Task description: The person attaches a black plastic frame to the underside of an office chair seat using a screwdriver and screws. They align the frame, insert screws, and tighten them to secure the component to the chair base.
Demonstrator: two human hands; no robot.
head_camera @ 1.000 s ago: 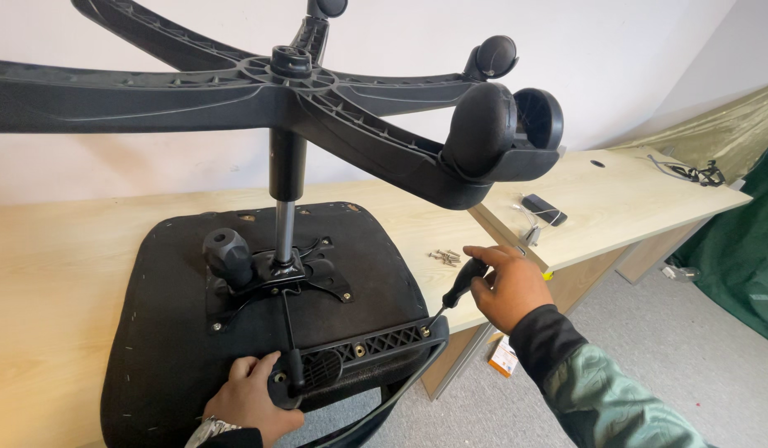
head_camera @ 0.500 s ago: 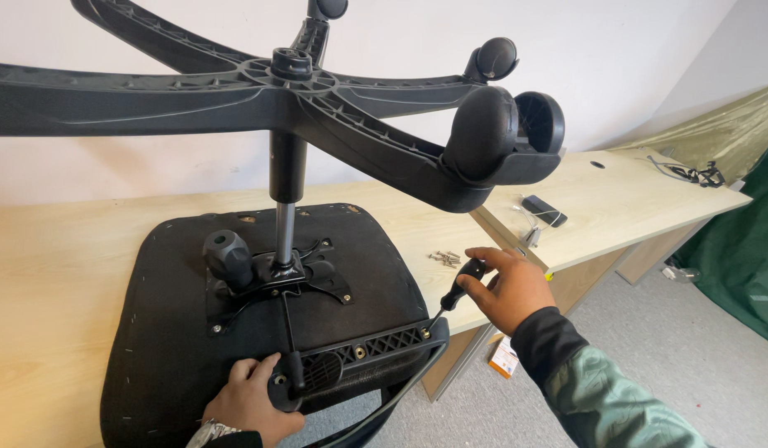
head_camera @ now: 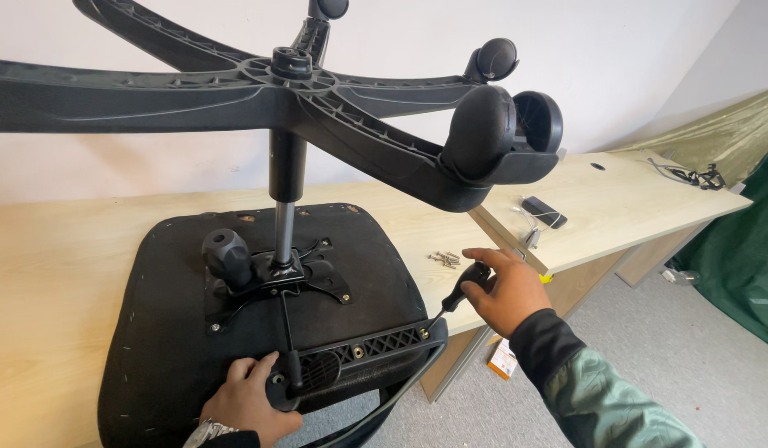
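Observation:
An office chair lies upside down on a light wooden desk (head_camera: 60, 274), its black seat underside (head_camera: 151, 348) facing up and its five-armed wheeled base (head_camera: 292, 91) overhead. My right hand (head_camera: 504, 290) grips a black-handled screwdriver (head_camera: 458, 294), whose tip meets a screw in the black ribbed armrest bracket (head_camera: 375, 344) at the seat's near edge. My left hand (head_camera: 247, 402) presses on the bracket's rounded left end beside the thin lever. A small pile of loose screws (head_camera: 443, 259) lies on the desk just beyond the screwdriver.
The gas cylinder (head_camera: 284, 199) and a round black knob (head_camera: 226, 253) stand on the seat mechanism. A black caster (head_camera: 504, 124) hangs above my right hand. A dark phone-like object (head_camera: 544, 211) and cables (head_camera: 691, 176) lie on the right desk. Green fabric (head_camera: 745, 265) drapes at right.
My right hand has shifted slightly on the screwdriver handle, its fingers turning around it. The left hand and the chair stay where they were.

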